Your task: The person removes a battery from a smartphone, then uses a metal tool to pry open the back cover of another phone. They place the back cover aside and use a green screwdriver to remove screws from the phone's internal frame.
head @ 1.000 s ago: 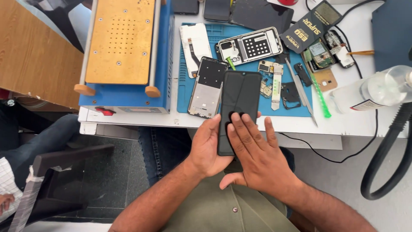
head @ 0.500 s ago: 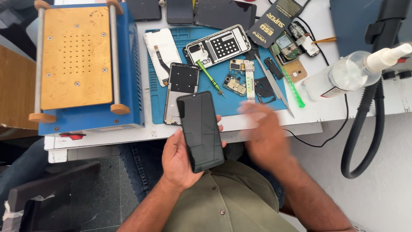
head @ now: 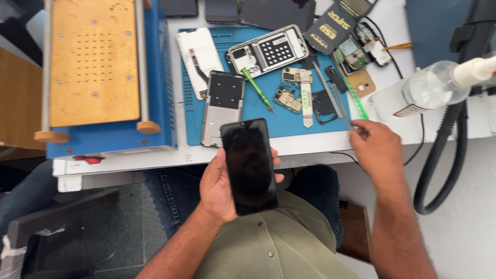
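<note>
While the left hand [head: 222, 188] stays clamped on the dark phone [head: 249, 164], the right hand [head: 376, 147] has left it, fingers pinching tweezers [head: 338, 101] at the desk's [head: 310, 145] front edge.

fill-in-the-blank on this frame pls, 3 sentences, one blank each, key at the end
1. The left hand holds a black phone with its dark screen facing ____.
2. The right hand reaches to the tweezers at the ____ edge of the blue mat.
3. The green-handled screwdriver lies on the ____.

Missing words: up; right; blue mat
</note>
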Demonstrator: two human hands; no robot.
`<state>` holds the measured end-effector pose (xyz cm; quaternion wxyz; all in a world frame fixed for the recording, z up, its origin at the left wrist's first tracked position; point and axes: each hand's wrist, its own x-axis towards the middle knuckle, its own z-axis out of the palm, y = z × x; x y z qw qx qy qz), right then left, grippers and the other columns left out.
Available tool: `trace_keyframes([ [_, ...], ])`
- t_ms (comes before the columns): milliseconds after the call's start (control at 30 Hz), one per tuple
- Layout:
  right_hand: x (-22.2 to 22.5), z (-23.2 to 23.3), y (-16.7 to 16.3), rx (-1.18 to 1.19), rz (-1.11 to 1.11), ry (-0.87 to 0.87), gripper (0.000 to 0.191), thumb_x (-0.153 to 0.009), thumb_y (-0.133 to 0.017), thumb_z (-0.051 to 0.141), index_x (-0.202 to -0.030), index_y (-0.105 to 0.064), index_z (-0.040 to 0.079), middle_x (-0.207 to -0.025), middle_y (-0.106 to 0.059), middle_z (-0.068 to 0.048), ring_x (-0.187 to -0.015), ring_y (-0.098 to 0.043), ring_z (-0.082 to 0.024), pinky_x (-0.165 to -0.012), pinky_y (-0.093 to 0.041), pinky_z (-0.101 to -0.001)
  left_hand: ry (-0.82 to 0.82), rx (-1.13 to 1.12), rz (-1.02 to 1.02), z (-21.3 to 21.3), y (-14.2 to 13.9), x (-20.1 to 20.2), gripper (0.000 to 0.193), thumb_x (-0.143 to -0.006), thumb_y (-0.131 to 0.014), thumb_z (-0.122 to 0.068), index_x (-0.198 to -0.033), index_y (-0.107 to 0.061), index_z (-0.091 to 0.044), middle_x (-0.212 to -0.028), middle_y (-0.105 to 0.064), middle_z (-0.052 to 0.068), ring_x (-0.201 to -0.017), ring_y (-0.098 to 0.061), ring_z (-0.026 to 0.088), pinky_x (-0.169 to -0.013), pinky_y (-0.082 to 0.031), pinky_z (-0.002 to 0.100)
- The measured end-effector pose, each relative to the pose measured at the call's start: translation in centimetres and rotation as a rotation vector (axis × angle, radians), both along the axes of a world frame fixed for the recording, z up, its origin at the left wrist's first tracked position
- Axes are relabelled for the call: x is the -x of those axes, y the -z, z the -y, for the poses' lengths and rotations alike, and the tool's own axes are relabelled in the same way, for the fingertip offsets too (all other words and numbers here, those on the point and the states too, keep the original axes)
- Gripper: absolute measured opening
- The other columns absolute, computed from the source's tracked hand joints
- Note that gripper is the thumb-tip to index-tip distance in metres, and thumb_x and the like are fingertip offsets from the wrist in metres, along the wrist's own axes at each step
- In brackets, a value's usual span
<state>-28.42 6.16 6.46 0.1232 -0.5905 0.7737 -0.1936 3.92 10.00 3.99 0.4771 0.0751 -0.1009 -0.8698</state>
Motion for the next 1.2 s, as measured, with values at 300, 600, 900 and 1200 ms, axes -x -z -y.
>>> trace_keyframes([
  [300, 1.2, -2.3, -0.8, 0.032, 0.663, 0.185, 0.025, -0.097, -0.072, 0.005, -0.121, -0.074, -0.003, -0.094, -0.069, -0.008, -0.078, -0.056, -0.011, -0.066, -0.044, -0.0223, 0.055, 0.109, -0.112, -0.8, 0.5, 0.3, 0.086, -0.11, -0.023, -0.068, -0.159, -0.041, -0.001, -0.142, -0.056, 0.025, -0.13, -0.06, 0.035, -0.109, -0.055, 0.053],
  [600, -2.3, -6.7, -0.5, 0.305, 1.712, -0.268, 0.007, -0.109, -0.064, -0.003, -0.115, -0.062, -0.007, -0.109, -0.071, -0.033, -0.1, -0.075, -0.035, -0.091, -0.064, -0.04, 0.1, 0.264, -0.055, -1.1, 0.6, 0.8, 0.084, -0.113, -0.024, -0.065, -0.162, -0.037, 0.003, -0.142, -0.054, 0.028, -0.126, -0.06, 0.033, -0.111, -0.055, 0.05],
  [900, -8.8, -4.3, -2.2, 0.338, 1.877, -0.377, 0.006, -0.111, -0.065, -0.003, -0.111, -0.063, -0.008, -0.12, -0.067, -0.035, -0.11, -0.074, -0.036, -0.096, -0.062, -0.0368, 0.118, 0.268, -0.029, -0.9, -0.2, 0.8, 0.086, -0.11, -0.025, -0.066, -0.163, -0.033, 0.001, -0.145, -0.052, 0.027, -0.133, -0.057, 0.031, -0.113, -0.053, 0.049],
  [1200, -13.2, 1.2, -3.8, 0.601, 1.462, -0.428, 0.015, -0.108, -0.069, 0.001, -0.123, -0.067, -0.002, -0.114, -0.074, -0.024, -0.111, -0.076, -0.033, -0.103, -0.065, -0.0476, 0.145, 0.323, 0.015, 5.8, -0.7, 0.0, 0.087, -0.109, -0.025, -0.068, -0.165, -0.033, -0.002, -0.141, -0.053, 0.027, -0.13, -0.058, 0.033, -0.108, -0.055, 0.051],
])
